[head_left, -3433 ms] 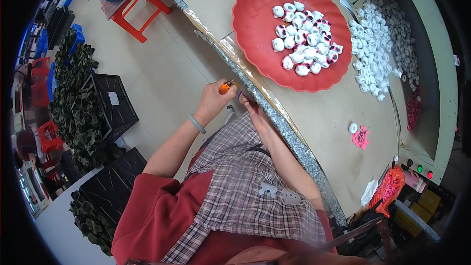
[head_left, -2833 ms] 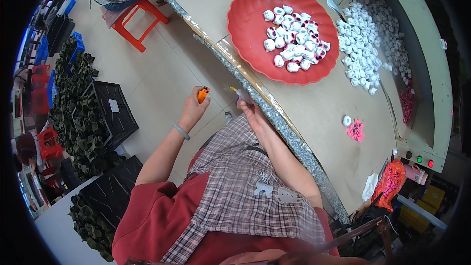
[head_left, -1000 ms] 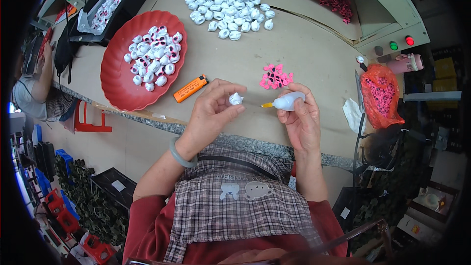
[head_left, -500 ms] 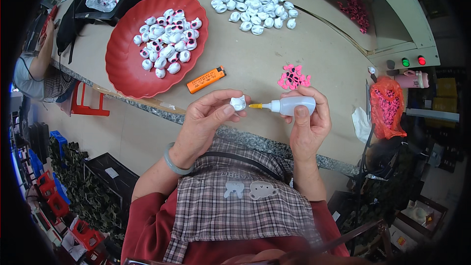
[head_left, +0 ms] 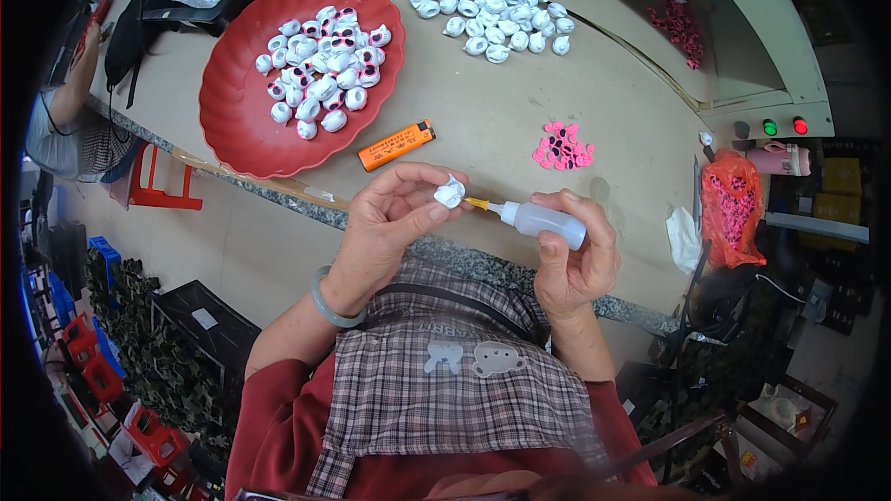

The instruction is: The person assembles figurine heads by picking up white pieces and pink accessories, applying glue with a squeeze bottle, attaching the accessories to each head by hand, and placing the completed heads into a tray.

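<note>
The left hand [head_left: 394,218] pinches a small white piece [head_left: 450,191] at its fingertips, above the table edge [head_left: 464,255]. The right hand [head_left: 575,260] grips a squeeze bottle [head_left: 543,221], its yellow nozzle touching the piece. Step in hand, apparently: applying glue. The next move calls for a steady nozzle and a light squeeze. The red tray [head_left: 232,121] holds similar white pieces; an orange lighter [head_left: 396,146] lies beside it.
</note>
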Motion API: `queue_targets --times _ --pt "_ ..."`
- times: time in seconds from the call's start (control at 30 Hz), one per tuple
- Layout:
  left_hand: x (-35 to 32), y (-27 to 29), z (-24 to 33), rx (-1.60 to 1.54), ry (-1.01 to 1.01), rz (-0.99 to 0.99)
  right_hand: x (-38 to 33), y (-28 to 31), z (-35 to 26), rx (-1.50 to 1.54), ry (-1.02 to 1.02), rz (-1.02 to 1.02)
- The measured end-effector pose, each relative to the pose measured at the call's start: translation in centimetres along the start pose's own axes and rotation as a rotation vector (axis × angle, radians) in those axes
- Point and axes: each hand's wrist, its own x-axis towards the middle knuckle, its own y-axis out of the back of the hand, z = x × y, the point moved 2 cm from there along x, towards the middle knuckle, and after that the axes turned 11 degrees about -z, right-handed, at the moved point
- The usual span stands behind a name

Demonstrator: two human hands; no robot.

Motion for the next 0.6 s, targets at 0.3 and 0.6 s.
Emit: queue_targets --times 0.3,0.6 --pt "0.0 0.1 -0.06 0.017 -0.006 0.017 0.13 -0.09 -0.3 -0.041 0.01 -0.038" --pt "0.05 0.07 -0.23 0.014 -0.01 0.008 0.24 -0.09 -0.44 -0.068 0.056 -0.068"
